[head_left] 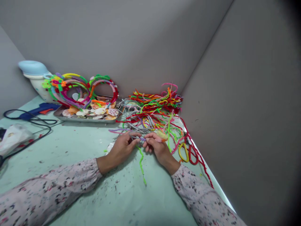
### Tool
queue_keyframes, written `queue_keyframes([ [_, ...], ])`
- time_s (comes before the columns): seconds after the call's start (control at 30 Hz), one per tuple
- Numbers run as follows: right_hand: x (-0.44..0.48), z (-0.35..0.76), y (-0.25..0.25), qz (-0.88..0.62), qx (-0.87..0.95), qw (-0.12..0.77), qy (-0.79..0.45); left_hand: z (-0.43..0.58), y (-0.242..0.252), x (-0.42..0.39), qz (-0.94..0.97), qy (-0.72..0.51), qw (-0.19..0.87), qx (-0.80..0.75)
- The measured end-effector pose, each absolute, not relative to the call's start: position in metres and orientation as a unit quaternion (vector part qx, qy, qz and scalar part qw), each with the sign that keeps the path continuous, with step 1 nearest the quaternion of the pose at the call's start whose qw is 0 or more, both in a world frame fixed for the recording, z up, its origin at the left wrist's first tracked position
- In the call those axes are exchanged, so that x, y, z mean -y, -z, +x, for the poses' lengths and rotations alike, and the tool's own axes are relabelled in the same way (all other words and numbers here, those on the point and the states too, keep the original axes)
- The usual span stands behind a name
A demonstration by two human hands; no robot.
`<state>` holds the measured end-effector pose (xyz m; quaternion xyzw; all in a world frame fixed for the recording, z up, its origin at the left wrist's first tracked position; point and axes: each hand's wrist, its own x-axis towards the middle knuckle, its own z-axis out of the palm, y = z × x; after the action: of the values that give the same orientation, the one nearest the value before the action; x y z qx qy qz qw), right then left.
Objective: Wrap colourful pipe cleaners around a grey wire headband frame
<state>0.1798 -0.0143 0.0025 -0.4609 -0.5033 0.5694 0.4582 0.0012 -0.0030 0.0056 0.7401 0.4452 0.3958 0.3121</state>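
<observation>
Left hand (122, 150) and right hand (158, 147) fingers clamp a fuzzy purple pipe cleaner (142, 138).

Dark-flecked floral sleeves (47, 191), rainbow pipe cleaners (152, 106), mint-green table (58, 147)

Nothing readable in view, no text, labels, brands or numbers (even the blue glue gun (35, 112) shows no legible marking).

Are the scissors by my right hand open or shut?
Seemingly shut: their yellow and red finger loops lie close together beside the right hand; the blades are hidden among the pipe cleaners, so I cannot be sure.
</observation>
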Motion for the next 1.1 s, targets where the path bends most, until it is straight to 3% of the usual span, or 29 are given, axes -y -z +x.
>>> queue_keyframes([
  [0.27, 0.0170, 0.1784, -0.0095, -0.463, 0.492, 0.452, -0.583, 0.0016, -0.0042, 0.0025, 0.733, -0.409, 0.321, -0.440],
  [0.5, 0.0160, 0.1782, -0.0083, -0.462, 0.492, 0.452, -0.583, -0.0001, -0.0084, 0.0023, 0.753, -0.394, 0.256, -0.461],
  [1.1, 0.0159, 0.1757, -0.0091, -0.477, 0.484, 0.451, -0.578, 0.0006, -0.0085, 0.0009, 0.740, -0.394, 0.293, -0.460],
])
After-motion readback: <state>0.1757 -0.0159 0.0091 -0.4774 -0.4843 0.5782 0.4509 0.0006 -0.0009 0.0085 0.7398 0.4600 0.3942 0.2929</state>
